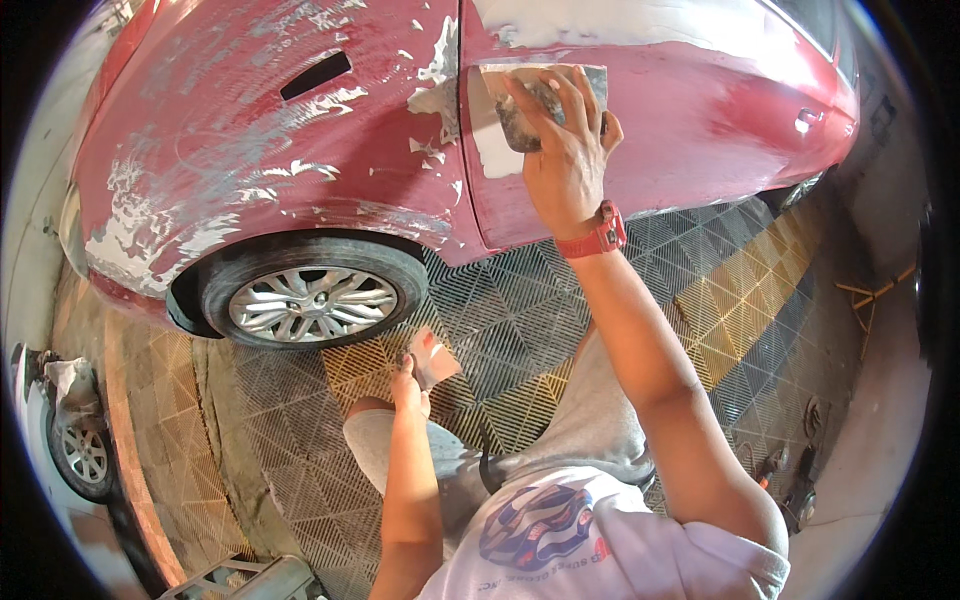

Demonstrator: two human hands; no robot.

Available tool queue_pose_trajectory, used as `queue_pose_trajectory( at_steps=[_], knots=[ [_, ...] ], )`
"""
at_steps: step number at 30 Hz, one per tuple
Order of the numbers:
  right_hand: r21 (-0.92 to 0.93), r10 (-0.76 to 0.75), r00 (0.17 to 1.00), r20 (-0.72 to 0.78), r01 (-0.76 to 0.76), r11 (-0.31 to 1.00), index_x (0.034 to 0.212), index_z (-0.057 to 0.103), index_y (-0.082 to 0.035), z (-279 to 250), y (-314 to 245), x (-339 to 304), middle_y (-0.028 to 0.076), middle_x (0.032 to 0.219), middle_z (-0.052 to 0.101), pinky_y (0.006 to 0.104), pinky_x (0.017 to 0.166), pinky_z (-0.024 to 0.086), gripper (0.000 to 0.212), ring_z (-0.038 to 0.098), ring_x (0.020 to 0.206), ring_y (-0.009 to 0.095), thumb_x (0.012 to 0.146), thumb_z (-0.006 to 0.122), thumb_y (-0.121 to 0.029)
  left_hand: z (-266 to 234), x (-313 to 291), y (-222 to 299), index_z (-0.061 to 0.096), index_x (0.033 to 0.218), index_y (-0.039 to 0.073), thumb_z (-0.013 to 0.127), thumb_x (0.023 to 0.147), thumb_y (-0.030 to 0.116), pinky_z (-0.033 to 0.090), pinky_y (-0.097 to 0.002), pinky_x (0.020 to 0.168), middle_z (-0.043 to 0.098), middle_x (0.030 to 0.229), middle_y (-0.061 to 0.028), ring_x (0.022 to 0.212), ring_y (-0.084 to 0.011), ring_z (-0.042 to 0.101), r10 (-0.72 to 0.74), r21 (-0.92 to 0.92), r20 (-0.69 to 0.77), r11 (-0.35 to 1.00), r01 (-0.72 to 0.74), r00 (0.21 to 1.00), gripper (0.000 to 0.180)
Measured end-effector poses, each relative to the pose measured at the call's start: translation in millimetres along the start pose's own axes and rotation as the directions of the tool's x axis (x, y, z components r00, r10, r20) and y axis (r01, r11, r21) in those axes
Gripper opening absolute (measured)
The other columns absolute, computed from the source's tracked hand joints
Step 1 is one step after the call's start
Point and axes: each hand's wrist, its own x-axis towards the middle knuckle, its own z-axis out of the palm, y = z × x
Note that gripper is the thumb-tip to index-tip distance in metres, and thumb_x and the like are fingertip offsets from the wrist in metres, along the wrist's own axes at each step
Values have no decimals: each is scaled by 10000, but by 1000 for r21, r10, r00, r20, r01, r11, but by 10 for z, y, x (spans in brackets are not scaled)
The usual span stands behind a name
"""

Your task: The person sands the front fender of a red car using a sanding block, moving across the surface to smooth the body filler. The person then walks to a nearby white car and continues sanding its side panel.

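Observation:
Against the red car's door (pixel 690 130), my right hand (pixel 567 165) presses a wide, flat putty spreader (pixel 519 130) smeared with grey and dark stains. Its fingers lie spread over the spreader's face, with the thumb at the right edge. Pale filler (pixel 494 150) shows on the door just below and left of the spreader, beside the door gap. Lower down, by my knee and away from the car, my left hand (pixel 411 388) grips a small flat plate (pixel 432 360) with pale and reddish smears. My left fingers are partly hidden.
The fender (pixel 390 150) carries patchy white filler and a dark slot. Below it stands the front wheel (pixel 315 303). Grey and yellow grid tiles (pixel 520 300) cover the floor. Another vehicle's wheel (pixel 82 448) is at far left; tools (pixel 797 490) lie near the right wall.

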Motion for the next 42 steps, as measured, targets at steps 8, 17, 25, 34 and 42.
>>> queue_pose_trajectory(
  at_steps=[8, 17, 25, 34, 42],
  knots=[
    [-13, -64, 986, 152, 67, 998, 1430, 690, -387, 199, 53, -477, 22, 1505, 556, 645, 1160, 225, 810, 370, 1557, 316, 779, 614, 89, -22, 105, 24, 418, 1578, 50, 618, 1103, 284, 516, -497, 1120, 558, 1545, -128, 1384, -318, 584, -30, 39, 7, 999, 30, 1000, 566],
    [-77, -54, 998, 17, 55, 995, 1452, 669, -414, -15, 23, 59, 3, 1517, 548, 577, 1188, 234, 862, 387, 1550, 300, 778, 590, 119, 83, 13, 37, 488, 1546, 52, 609, 1106, 310, 519, -495, 1109, 615, 1496, -115, 1346, -305, 620, -41, 42, 6, 998, 41, 999, 525],
    [-33, -81, 994, 80, 84, 996, 1426, 691, -405, 72, 131, -234, 11, 1514, 553, 602, 1183, 211, 850, 377, 1559, 296, 766, 579, 118, 19, 127, -35, 513, 1523, 59, 584, 1109, 342, 467, -431, 1091, 624, 1475, -94, 1340, -268, 605, -18, 41, -32, 999, 20, 999, 506],
    [-51, -112, 994, -12, 111, 992, 1461, 672, -392, 44, 91, 113, 17, 1514, 547, 559, 1199, 225, 861, 386, 1550, 305, 770, 588, 114, 55, 42, 24, 481, 1546, 63, 593, 1110, 301, 480, -482, 1122, 592, 1514, -116, 1375, -298, 587, -15, 9, 27, 1000, 15, 1000, 509],
    [-48, -83, 996, 32, 85, 995, 1422, 687, -450, 233, 30, -114, 0, 1482, 559, 613, 1145, 236, 846, 380, 1546, 307, 773, 622, 89, -5, 93, 5, 467, 1577, 98, 574, 1111, 317, 449, -451, 1094, 589, 1524, -80, 1374, -268, 578, -7, 91, 16, 996, 5, 1000, 526]
  ],
)
